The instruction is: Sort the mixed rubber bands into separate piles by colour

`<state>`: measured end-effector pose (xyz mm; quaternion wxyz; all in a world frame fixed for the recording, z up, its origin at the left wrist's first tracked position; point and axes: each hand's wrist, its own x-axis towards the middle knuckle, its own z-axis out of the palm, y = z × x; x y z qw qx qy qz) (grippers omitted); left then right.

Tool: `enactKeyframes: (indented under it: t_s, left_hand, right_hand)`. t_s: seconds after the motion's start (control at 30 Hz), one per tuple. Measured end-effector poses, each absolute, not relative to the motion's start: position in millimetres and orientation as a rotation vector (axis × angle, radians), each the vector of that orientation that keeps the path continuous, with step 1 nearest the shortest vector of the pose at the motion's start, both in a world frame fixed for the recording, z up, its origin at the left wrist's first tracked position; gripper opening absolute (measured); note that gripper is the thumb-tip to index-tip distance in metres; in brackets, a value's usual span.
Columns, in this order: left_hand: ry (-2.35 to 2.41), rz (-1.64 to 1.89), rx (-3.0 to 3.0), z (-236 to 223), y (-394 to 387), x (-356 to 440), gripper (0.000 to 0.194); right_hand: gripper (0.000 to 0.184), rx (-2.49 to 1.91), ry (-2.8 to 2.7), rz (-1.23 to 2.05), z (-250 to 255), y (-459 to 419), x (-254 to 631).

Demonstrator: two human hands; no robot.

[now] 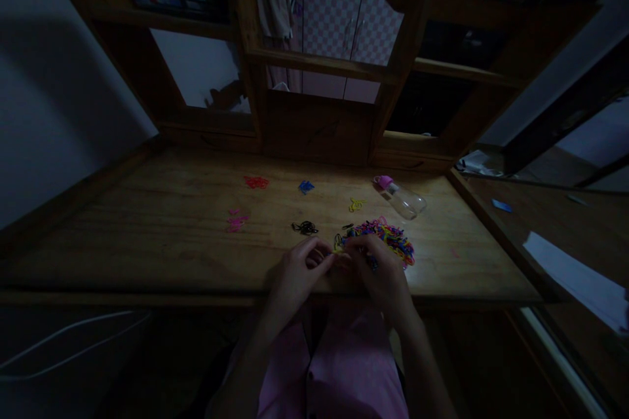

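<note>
Pink pieces (237,222) lie to the left of the left hand (297,270), with red pieces (256,182) farther out beyond them. That hand has thumb and forefinger pinched together on a yellow piece (337,251). Black pieces (306,228) sit just beyond it, blue pieces (305,187) farther off. Loose yellow pieces (356,204) lie beyond the right hand (384,272), whose fingers bunch beside the pinched piece; in this dimness I cannot tell whether they clamp it. A mixed heap (393,239) lies just past that hand, a clear bottle (407,201) farther out.
</note>
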<state>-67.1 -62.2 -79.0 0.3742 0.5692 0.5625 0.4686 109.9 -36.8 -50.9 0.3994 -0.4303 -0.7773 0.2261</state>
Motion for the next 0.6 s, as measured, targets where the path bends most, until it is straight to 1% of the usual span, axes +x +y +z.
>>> enactKeyframes:
  t_s: [0.2, 0.4, 0.5, 0.6]
  left_hand:
    - [1.477, 1.185, 1.470, -77.8, -61.9, -66.8, 0.012]
    - [1.443, 1.166, 1.472, -77.9, -61.8, -68.0, 0.006]
    - [1.427, 1.160, 1.476, -78.1, -61.1, -68.9, 0.007]
    - [1.430, 1.163, 1.493, -77.0, -60.8, -69.3, 0.009]
  right_hand:
    - [0.008, -1.052, -2.005, 0.587, -44.3, -36.1, 112.0]
    - [0.013, -0.917, -2.075, 0.630, -42.7, -34.8, 105.9]
    - [0.014, -0.950, -2.087, 0.642, -45.4, -34.2, 104.7]
    - [0.014, -1.016, -2.040, 0.582, -47.3, -33.5, 107.7]
